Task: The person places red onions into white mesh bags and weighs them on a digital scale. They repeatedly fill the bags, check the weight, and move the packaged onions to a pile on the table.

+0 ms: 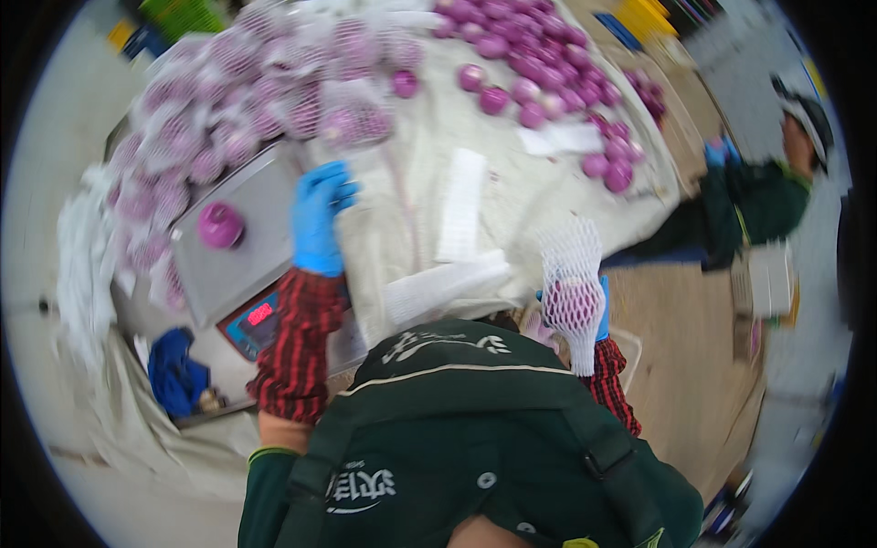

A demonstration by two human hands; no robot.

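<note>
My left hand [320, 212], in a blue glove, is beside the right edge of the weighing scale's metal plate [257, 253]. Its fingers are bent, and whatever may be under them is hidden. On that plate sits one peeled red onion [220, 225]. A red-lit display [260, 315] shows below the plate. At the table's near edge, my right hand [603, 309], also gloved in blue, grips a white foam net sleeve [572, 257] with purple onion inside it. The net covers much of this hand. Flat white foam sleeves [462, 205] lie between my hands.
Netted onions [233, 89] are heaped at the far left. Loose red onions [548, 61] pile up at the far right of the cloth-covered table [425, 130]. A blue cloth [177, 373] lies left of the scale. Another person [760, 198] works at the right, near a crate [762, 281].
</note>
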